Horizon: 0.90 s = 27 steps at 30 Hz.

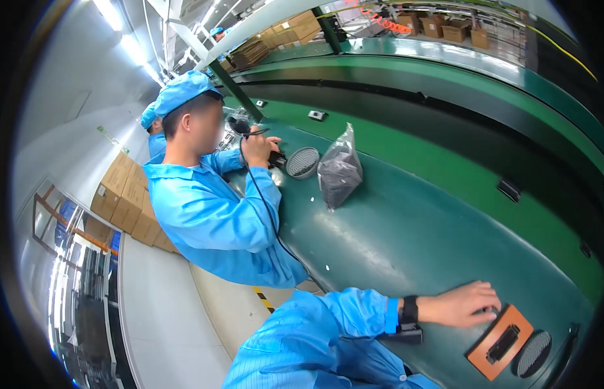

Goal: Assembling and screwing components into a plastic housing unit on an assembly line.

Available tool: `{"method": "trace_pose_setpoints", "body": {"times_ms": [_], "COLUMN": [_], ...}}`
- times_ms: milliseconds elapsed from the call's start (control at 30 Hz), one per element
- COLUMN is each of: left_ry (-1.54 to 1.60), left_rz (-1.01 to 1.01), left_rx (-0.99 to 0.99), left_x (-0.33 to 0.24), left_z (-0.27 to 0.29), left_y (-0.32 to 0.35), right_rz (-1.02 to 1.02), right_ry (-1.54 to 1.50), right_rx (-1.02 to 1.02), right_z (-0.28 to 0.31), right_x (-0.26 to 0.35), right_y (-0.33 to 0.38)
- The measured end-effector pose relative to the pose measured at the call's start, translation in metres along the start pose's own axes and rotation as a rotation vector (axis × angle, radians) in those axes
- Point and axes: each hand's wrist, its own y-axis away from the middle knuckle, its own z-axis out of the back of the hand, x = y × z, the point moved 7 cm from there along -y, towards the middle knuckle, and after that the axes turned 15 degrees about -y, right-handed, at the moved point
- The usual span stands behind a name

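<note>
My left hand, with a black band at the wrist, rests palm down on the green bench at the right. Its fingers are loosely bent and apart, with nothing seen in them. The fingertips lie at the upper left edge of an orange plate; whether they touch it I cannot tell. A small black oblong part sits on that plate. Right beside it is a round dish with a dotted grey surface. Below my forearm a dark box-like thing shows in part. My right hand is out of view.
To the left a co-worker in blue leans over the bench, holding a dark corded tool. Near them stand another round dish and a clear bag of dark contents. A black conveyor channel runs behind the bench.
</note>
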Motion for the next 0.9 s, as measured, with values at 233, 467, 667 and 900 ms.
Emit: {"method": "trace_pose_setpoints", "body": {"times_ms": [233, 467, 667, 900], "left_ry": [-0.068, -0.141, -0.093, -0.048], "left_rz": [-0.012, 0.081, 0.141, 0.142], "left_rx": [-0.060, 0.115, 0.183, 0.113], "left_x": [0.006, 0.014, 0.004, 0.012], "left_z": [0.010, 0.014, 0.022, 0.014], "left_y": [-0.005, 0.001, -0.016, -0.011], "right_rz": [0.049, 0.108, 0.034, 0.573], "right_ry": [-0.086, 0.046, -0.259, 0.383], "right_rx": [0.005, -0.126, -0.216, -0.175], "right_z": [-0.019, 0.015, 0.065, -0.022], "right_x": [-0.069, -0.124, 0.050, 0.208], "right_y": [0.043, 0.109, 0.241, 0.297]}}
